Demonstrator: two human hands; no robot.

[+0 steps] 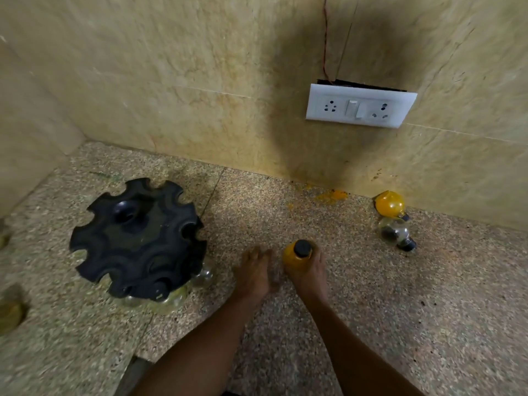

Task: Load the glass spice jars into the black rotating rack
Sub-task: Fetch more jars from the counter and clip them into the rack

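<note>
The black rotating rack (137,238) stands on the speckled counter at the left, with several clear jars (204,277) hanging under its near rim. My right hand (310,274) grips a yellow-filled glass jar (294,257) with a black cap, held upright at the counter's middle. My left hand (254,272) rests flat on the counter just left of that jar, fingers straight. Two more jars lie on their sides at the far right by the wall: a yellow one (390,204) and a clear one with dark contents (395,232).
A tiled wall rises behind the counter, with a white socket and switch plate (360,109). Yellow powder (333,196) is spilled along the wall's foot. A side wall closes the left. Blurred objects (10,310) sit at the left edge.
</note>
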